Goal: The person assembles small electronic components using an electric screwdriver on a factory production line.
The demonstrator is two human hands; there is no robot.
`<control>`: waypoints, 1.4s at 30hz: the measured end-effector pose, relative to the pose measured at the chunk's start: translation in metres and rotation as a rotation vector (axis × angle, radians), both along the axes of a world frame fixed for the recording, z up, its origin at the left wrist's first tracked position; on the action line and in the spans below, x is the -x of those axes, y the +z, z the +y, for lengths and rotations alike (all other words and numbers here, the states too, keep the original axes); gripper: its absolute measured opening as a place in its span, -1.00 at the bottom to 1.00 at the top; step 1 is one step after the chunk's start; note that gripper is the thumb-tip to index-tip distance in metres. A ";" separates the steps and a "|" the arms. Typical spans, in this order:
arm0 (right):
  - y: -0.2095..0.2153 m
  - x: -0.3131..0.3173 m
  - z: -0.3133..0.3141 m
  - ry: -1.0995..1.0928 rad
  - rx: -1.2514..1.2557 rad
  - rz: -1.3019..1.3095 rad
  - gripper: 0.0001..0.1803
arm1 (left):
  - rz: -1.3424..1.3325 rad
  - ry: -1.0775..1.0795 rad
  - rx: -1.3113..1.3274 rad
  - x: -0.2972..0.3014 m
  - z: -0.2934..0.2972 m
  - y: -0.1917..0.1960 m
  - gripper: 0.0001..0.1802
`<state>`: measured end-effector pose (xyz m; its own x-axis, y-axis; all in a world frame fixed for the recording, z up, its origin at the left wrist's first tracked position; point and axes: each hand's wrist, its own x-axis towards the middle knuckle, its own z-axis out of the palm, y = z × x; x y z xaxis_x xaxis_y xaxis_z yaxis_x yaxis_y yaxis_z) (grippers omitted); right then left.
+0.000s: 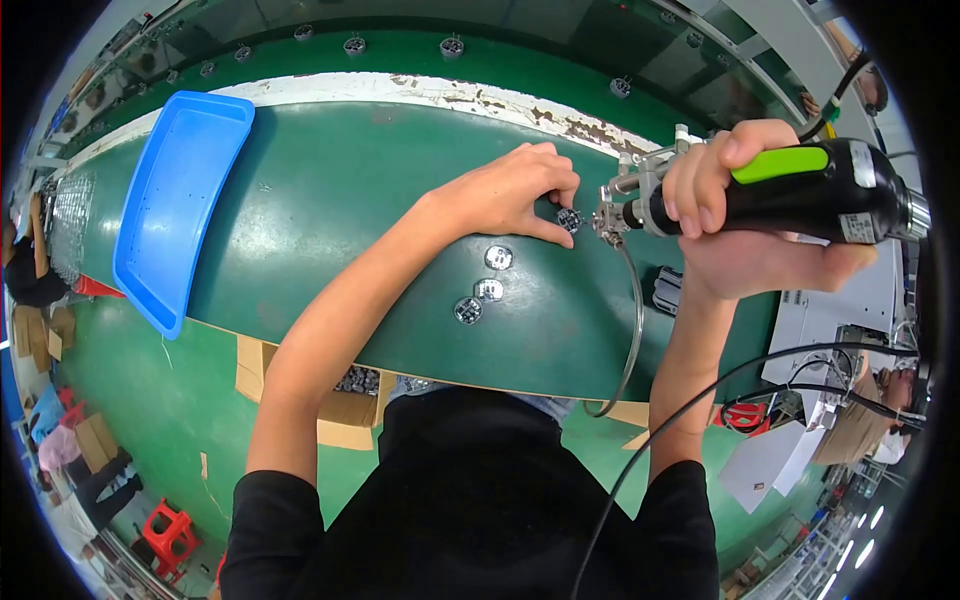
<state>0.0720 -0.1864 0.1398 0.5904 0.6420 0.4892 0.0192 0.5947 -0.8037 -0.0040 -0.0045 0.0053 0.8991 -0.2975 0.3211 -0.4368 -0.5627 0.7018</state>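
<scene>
Over the green bench (290,270), my left hand (510,195) pinches a small round metal part (569,220) between thumb and fingers. My right hand (720,200) grips a black electric screwdriver (810,195) with a lime-green panel, held on its side. Its metal nose (610,215), with fittings and a clear hose (638,330), points left, close to the part. Whether tip and part touch, I cannot tell. Nearer me on the bench lie two pale, rounded pieces (498,258) and a dark round part (468,310).
A blue tray (180,210) sits at the left of the bench. Along the far side, a green conveyor belt (400,50) carries several round parts. A grey block (668,290) lies below my right hand. A black cable (690,405) crosses my right arm. Cardboard boxes (345,425) stand under the near edge.
</scene>
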 end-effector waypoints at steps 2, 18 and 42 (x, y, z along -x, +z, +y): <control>-0.003 -0.003 0.002 0.009 0.001 -0.005 0.22 | -0.010 0.007 -0.003 0.000 0.000 0.000 -0.58; -0.002 0.007 0.010 -0.133 0.087 0.072 0.24 | 0.007 0.008 0.005 0.001 0.000 0.000 -0.58; 0.020 -0.011 -0.012 0.115 0.004 -0.137 0.11 | 0.024 -0.001 -0.043 0.004 -0.001 0.008 -0.61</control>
<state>0.0831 -0.1983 0.1600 0.4410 0.7034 0.5574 0.0612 0.5960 -0.8006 -0.0081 -0.0054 0.0129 0.9061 -0.3114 0.2865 -0.4208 -0.5918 0.6875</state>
